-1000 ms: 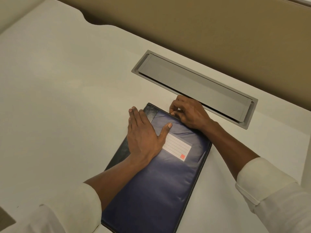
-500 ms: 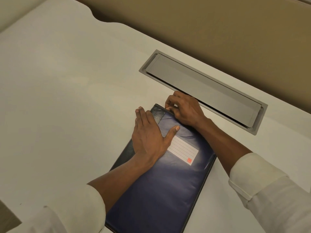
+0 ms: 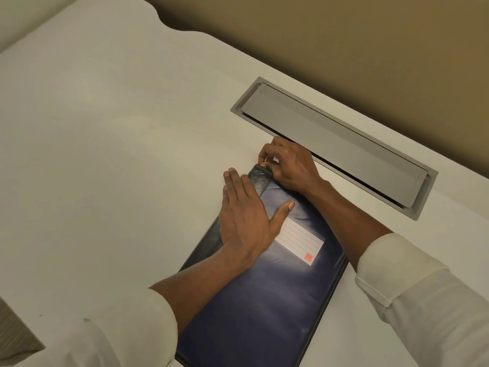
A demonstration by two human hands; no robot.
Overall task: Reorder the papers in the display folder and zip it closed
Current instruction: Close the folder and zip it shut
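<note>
So the dark blue padded display folder (image 3: 264, 300) lies flat and closed on the white desk (image 3: 105, 154), slanting away from the person. The left hand (image 3: 246, 221) is spread flat on its cover, fingers straight, thumb tip just above the white lined label (image 3: 301, 241). The right hand (image 3: 291, 168) is curled at the far corner, fingertips pinching the stitched edge. Can't make out a zip pull under them. The grey metal desk hatch (image 3: 344, 144) sits just behind.

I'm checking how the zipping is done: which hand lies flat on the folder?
The left hand, palm down with straight fingers on the folder beside the label. The right hand is curled instead, pinching the folder's far corner.
</note>
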